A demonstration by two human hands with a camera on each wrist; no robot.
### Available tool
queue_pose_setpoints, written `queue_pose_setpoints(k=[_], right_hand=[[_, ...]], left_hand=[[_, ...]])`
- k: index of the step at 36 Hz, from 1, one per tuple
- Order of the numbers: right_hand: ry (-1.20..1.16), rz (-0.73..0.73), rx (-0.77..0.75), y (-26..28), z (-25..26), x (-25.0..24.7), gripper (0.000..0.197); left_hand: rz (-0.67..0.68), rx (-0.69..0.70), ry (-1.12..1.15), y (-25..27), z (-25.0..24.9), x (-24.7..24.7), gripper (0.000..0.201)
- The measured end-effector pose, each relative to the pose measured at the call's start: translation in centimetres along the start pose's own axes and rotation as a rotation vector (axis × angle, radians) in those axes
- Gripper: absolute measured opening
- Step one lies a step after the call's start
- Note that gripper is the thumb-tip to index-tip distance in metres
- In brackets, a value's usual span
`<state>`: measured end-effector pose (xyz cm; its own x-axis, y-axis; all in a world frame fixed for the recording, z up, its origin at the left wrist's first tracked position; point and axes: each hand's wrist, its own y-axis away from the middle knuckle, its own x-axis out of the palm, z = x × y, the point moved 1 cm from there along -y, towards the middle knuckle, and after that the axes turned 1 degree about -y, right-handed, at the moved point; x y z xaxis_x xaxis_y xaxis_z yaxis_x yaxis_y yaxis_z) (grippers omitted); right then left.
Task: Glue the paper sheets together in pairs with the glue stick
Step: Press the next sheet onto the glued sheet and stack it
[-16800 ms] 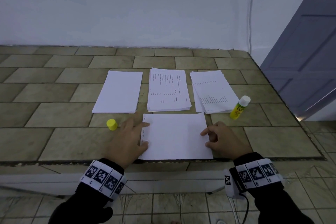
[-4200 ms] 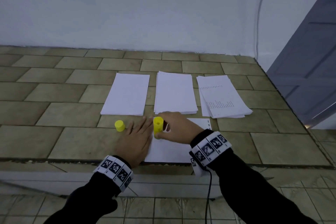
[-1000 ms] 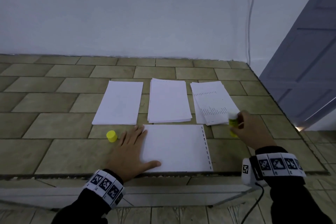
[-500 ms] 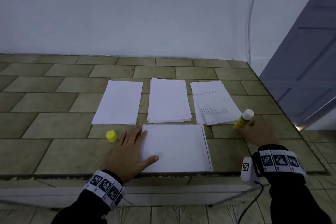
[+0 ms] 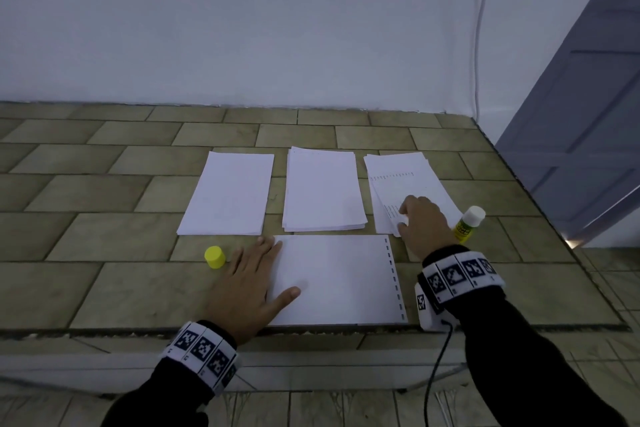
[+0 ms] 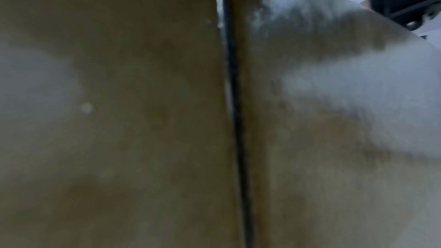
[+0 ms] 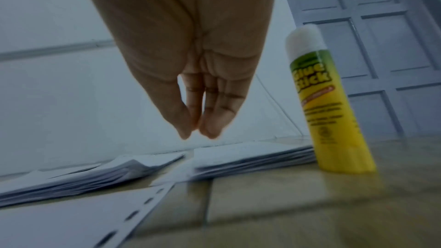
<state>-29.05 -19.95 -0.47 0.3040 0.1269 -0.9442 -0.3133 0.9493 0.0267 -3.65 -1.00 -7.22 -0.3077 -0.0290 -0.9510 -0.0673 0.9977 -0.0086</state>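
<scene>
Tiled worktop (image 5: pixel 104 288) in the head view carries three paper stacks, with a punched sheet (image 5: pixel 339 281) nearest the person. The left hand (image 5: pixel 249 284) lies flat and spread on that sheet's left edge, beside a yellow cap (image 5: pixel 214 256). The right hand (image 5: pixel 420 222) touches the right stack (image 5: pixel 401 180) (whether it pinches a sheet is unclear). The left wrist view is blurred tile. In the right wrist view, straight fingers (image 7: pixel 210 112) hang together and the glue stick (image 7: pixel 326 105) stands uncapped beside the stack.
</scene>
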Motion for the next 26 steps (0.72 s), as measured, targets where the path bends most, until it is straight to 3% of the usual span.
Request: queue_pose_setpoints(k=[6, 11, 14, 20, 26], right_hand=[[0.123, 0.137, 0.171, -1.9, -0.7, 0.8, 0.035], [0.185, 0.151, 0.162, -2.5, -0.9, 0.7, 0.043], [0.161, 0.125, 0.149, -2.5, -0.9, 0.6, 0.035], [-0.085, 0.014, 0.108, -2.1, -0.8, -0.4, 0.029], [-0.347, -0.034, -0.065, 0.0, 0.6, -1.7, 0.028]], left_hand=[[-0.005, -0.006, 0.012, -0.1, 0.4, 0.2, 0.102], [-0.006, -0.008, 0.018, -0.1, 0.4, 0.2, 0.101], [-0.006, -0.014, 0.016, -0.1, 0.4, 0.2, 0.101], [-0.078, -0.001, 0.118, 0.0, 0.1, -0.3, 0.099], [-0.192, -0.057, 0.42, -0.1, 0.9, 0.1, 0.091]])
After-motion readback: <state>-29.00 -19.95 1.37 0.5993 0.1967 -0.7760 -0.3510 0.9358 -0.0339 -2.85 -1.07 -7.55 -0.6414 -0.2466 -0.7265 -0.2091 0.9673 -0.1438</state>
